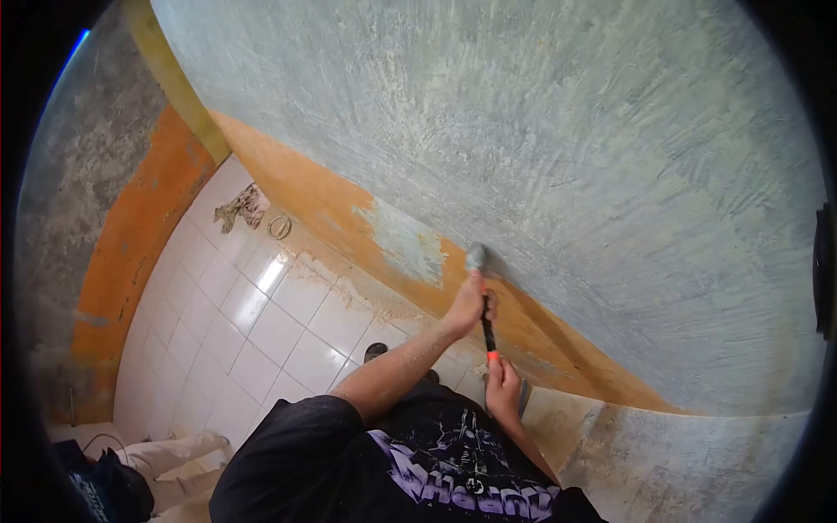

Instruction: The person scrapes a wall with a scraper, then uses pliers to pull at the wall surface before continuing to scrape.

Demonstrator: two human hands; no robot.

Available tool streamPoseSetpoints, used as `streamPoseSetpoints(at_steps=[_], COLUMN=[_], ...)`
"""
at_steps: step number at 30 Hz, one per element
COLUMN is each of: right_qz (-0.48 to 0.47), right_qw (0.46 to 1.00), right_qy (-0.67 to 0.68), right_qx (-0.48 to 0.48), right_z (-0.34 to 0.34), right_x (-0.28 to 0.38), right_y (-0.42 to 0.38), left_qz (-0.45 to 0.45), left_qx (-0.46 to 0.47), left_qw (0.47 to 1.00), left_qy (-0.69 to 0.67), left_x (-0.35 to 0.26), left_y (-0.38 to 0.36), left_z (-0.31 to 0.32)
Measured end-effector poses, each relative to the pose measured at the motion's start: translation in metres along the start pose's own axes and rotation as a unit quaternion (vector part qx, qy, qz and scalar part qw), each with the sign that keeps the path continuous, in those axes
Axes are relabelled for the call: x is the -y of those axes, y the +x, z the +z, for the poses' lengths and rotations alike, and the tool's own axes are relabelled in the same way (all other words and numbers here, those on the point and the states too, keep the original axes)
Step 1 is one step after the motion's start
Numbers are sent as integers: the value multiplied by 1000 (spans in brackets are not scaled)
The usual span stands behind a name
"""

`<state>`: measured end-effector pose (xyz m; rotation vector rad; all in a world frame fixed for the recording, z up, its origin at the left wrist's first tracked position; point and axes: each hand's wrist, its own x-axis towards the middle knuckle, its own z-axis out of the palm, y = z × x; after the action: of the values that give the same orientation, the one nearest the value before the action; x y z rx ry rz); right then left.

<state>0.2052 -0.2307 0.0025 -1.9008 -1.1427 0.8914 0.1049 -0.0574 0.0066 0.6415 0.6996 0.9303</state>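
Note:
A scraper (488, 324) with a black and orange-red handle is held in both hands. Its greyish head (476, 255) meets the wall where orange paint borders the grey surface; the head's exact shape is blurred. My left hand (469, 307) wraps round the handle close to the head. Lower down, at the orange-red end, my right hand (503, 388) is closed on the same handle. Orange paint (397, 248) runs along the bottom of the wall, with a bare pale patch (414, 244) left of the tool.
White floor tiles (288, 336) carry dust and crumbs along the wall base. A crumpled rag (241, 209) and a ring-shaped roll (279, 227) lie near the corner. Another person (131, 475) in light trousers is at lower left. Walls close in at left and lower right.

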Motion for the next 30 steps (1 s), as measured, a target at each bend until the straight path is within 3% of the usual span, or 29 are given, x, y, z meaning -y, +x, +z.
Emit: streamPoseSetpoints(at_steps=[3,7,10,13,19,22,25,30], right_qz=[-25,43,73,15,60,-51,22,22], right_qw=[1000,998,996,998,996,995,997,997], right_qy=[-14,4,47,-44,38,-41,18,-21], right_qx=[2,-36,-24,-39,-54,-74,-68,-74], right_z=[17,16,8,24,21,36,46,32], right_x=[13,-2,-6,-2,0,-16,-8,-3], right_y=[12,-11,-14,-8,-21,-4,-12,-15], left_qz=[10,-42,-81,-92,-122,-113,-118,-110], left_qx=[9,33,62,65,102,93,92,110], left_qw=[999,983,964,969,952,960,952,933], left_qy=[-35,175,246,220,263,239,267,323], left_x=[-22,-24,-25,-45,-41,-49,-55,-52], left_y=[5,-2,3,-1,-1,5,5,1], left_z=[-27,-27,-26,-37,-31,-50,-46,-45])
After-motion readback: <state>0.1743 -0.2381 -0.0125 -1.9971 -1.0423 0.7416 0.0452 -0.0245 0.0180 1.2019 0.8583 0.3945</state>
